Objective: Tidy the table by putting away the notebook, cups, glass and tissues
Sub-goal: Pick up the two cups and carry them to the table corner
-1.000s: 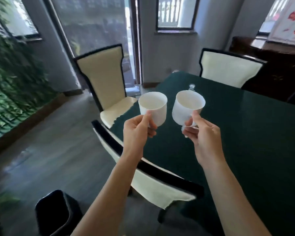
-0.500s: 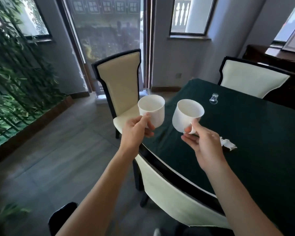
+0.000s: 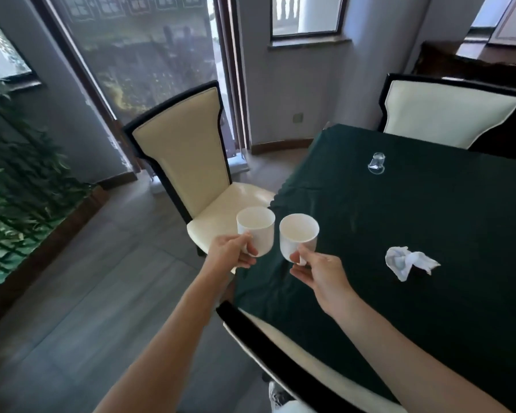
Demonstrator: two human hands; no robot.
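Observation:
My left hand (image 3: pixel 231 251) grips a white cup (image 3: pixel 256 229) by its handle, held in the air over the table's left corner. Just to its right, my right hand (image 3: pixel 319 274) pinches the handle of a second white cup (image 3: pixel 298 235). Both cups are upright and look empty. A crumpled white tissue (image 3: pixel 407 262) lies on the dark green tablecloth (image 3: pixel 429 210) to the right of my right hand. Farther back, a small clear glass (image 3: pixel 377 163) lies on its side on the cloth. No notebook is in view.
A cream chair with black trim (image 3: pixel 188 162) stands at the table's left side, another chair (image 3: pixel 447 117) at the far side, and a third chair's back (image 3: pixel 280 350) is just below my arms. Grey floor stretches to the left, with bamboo plants (image 3: pixel 18 186) along the wall.
The view has swung right and pulled back, showing more tabletop, the glass and the tissue. Both hands still hold their cups, now closer together and lower in the frame.

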